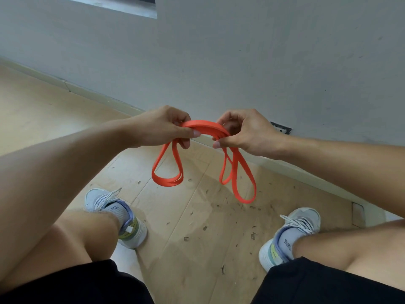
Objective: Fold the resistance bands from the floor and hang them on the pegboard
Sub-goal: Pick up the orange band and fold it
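An orange resistance band (203,127) is gathered into several layers and held in the air in front of me, above the floor. My left hand (162,126) pinches the left end of the bundle between thumb and curled fingers. My right hand (243,132) pinches the right end the same way. A flat arch of band spans between the two hands. One set of loops hangs below the left hand and two longer loops hang below the right hand. No pegboard is in view.
A grey wall (263,51) with a pale skirting board rises just ahead. The wooden floor (197,227) is speckled with small dark scraps. My two feet in pale sneakers (122,218) (291,233) stand apart beneath the band, knees bent.
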The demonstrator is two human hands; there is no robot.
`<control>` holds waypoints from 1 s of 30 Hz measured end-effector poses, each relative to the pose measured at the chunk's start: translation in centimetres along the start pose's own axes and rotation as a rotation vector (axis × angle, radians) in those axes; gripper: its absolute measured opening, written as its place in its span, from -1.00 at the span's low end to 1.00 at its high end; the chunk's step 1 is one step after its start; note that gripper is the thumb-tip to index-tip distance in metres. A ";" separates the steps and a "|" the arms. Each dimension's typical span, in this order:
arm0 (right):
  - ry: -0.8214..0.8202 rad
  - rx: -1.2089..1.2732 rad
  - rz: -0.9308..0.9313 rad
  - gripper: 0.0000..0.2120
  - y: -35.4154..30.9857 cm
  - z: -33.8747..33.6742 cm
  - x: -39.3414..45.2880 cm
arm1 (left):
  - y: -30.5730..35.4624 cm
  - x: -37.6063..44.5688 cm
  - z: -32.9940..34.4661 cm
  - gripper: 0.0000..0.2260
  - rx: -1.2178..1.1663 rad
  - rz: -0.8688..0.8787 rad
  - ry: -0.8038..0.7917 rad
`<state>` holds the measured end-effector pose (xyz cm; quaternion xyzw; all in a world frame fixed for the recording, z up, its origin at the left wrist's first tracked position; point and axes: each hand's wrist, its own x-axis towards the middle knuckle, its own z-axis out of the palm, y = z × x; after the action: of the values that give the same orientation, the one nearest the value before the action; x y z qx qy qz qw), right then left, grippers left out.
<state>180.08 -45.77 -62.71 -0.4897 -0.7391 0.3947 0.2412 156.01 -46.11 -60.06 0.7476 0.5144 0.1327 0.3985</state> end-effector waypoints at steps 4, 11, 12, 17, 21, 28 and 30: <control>-0.037 -0.028 -0.014 -0.76 -0.4 -0.3 -0.3 | -0.3 -0.2 0.2 -0.79 -0.034 -0.015 -0.082; 0.006 -0.029 -0.092 -0.64 -1.2 0.9 -0.5 | 1.2 0.8 2.1 -0.76 0.140 0.083 0.012; 0.012 -0.035 -0.096 -0.62 -1.1 0.9 -0.5 | 1.3 0.9 2.1 -0.76 0.160 0.085 0.018; -0.146 -0.112 -0.013 -0.73 -0.5 0.5 -0.4 | 1.6 1.0 1.9 -0.82 0.190 0.136 0.044; -0.248 -0.171 0.063 -0.88 1.3 0.0 -0.2 | 1.9 1.1 2.0 -0.69 0.230 0.069 0.059; -0.195 -0.185 0.122 -0.77 2.4 -0.8 -0.2 | 2.4 1.2 1.7 -0.62 0.192 -0.054 0.139; -0.173 -0.188 0.123 -0.77 2.5 -0.9 -0.2 | 2.2 1.4 1.6 -0.62 0.179 -0.102 0.137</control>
<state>182.16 -45.14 -64.24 -0.5187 -0.7594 0.3785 0.1052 159.06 -45.99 -59.80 0.7422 0.5876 0.1163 0.3004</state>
